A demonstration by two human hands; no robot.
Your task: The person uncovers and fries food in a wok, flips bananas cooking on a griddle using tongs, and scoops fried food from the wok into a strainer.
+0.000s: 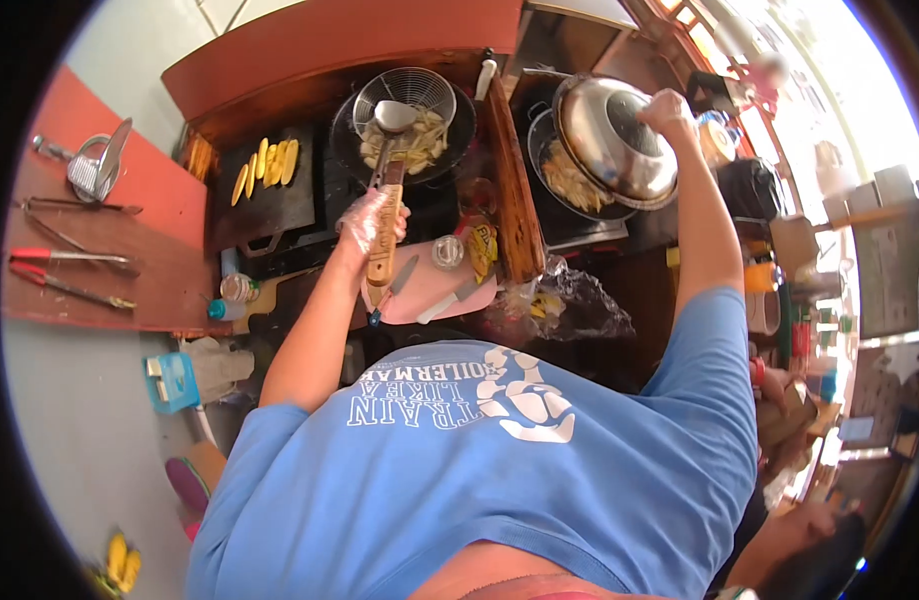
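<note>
My left hand (368, 222), in a clear plastic glove, is closed around the wooden handle of a wire skimmer (420, 88) and the handle of a metal spatula (395, 117). Both tools reach over a dark wok (348, 150) with pale sliced pieces (427, 150) frying in it. On the right, my right hand (670, 112) grips a domed metal lid (605, 150) by its far side. The lid is tilted over a second pan (542, 135), covering part of it. More pale slices (570, 180) show in that pan.
Yellow strips (270, 165) lie on a dark griddle at left. A pink cutting board (420, 290) holds knives and a glass jar (447, 252). Tongs (75, 260) hang on the left panel. A wooden divider (518, 190) stands between the pans. Another person (790, 540) is at lower right.
</note>
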